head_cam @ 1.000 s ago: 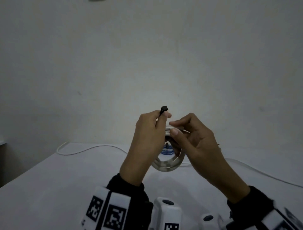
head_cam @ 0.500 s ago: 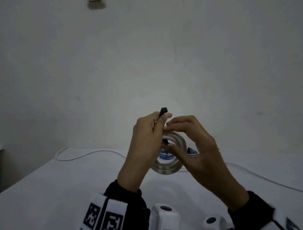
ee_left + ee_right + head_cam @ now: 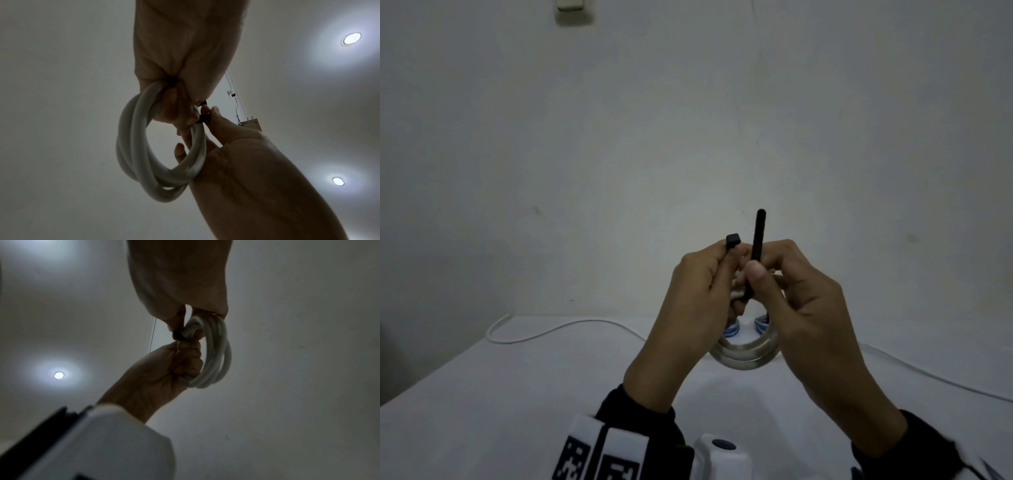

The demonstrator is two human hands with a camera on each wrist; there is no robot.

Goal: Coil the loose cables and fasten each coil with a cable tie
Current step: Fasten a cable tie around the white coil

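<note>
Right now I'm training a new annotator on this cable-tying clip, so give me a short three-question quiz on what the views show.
1. True or false: the cable tie is already closed into a loop.
2. Which hand pinches the tie's square head? A. left hand B. right hand
3. Fill in: the white cable coil is held ____ the table.

Key
1. False: the head and the tail tip stand apart, unjoined.
2. A
3. above

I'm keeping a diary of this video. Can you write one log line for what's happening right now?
step: tying coil | left hand: holds white cable coil, pinches cable tie head | right hand: pinches tie tail, upright | tie: not yet threaded
</note>
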